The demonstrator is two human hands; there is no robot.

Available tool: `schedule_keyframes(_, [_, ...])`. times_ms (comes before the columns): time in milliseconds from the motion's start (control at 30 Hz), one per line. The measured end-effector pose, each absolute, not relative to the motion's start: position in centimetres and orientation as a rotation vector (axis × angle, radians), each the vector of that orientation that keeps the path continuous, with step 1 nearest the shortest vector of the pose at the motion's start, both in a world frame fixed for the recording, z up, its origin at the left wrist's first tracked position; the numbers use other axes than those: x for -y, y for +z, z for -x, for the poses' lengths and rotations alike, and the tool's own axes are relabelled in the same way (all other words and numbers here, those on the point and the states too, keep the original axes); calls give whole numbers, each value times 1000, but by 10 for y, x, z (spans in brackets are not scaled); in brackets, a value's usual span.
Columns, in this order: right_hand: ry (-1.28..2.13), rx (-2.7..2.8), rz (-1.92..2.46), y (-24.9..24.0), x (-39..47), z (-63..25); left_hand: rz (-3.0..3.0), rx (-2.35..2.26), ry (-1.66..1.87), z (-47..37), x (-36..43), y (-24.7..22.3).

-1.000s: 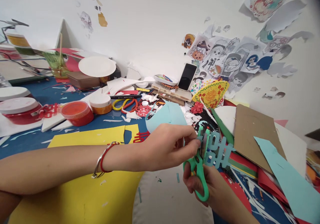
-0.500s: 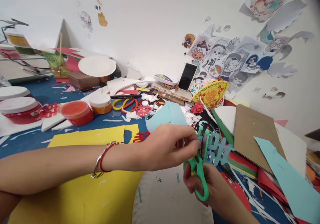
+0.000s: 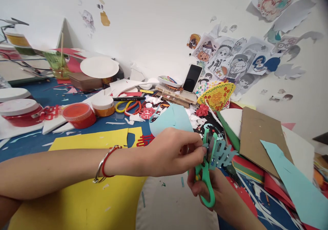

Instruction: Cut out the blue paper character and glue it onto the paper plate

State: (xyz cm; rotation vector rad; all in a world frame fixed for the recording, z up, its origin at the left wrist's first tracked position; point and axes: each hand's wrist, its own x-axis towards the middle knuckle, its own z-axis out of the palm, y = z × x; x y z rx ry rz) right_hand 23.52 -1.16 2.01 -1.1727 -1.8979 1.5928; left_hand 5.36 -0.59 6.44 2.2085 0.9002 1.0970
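My left hand, with a red and silver bracelet at the wrist, pinches the edge of a light-blue paper cutout with thumb and fingers. The cutout has a lattice of slots and bars and sticks out to the right, past the scissors. My right hand is below, its fingers through the handles of green scissors. The blades point up, parted, close to my left fingertips and beside the paper. My left fingers partly hide where paper and blades meet.
Yellow paper and a pale round surface lie below my hands. A light-blue sheet and red cutouts lie beyond. Paint jars stand left; brown cardboard leans right. A phone stands at the back.
The scissor blades have spread a little wider. The blue cutout has tilted and shifted slightly. My left hand has barely moved.
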Motion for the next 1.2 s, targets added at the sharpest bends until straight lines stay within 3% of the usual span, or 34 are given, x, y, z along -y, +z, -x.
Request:
schedule_keyframes(167, [1486,1893,1173,18,11,-237,-2192,-908,1076,-54,6,66])
schedule_keyframes(1200, [1567,1871,1038,19,9,-236,-2054,-950,1193,-56,5,65])
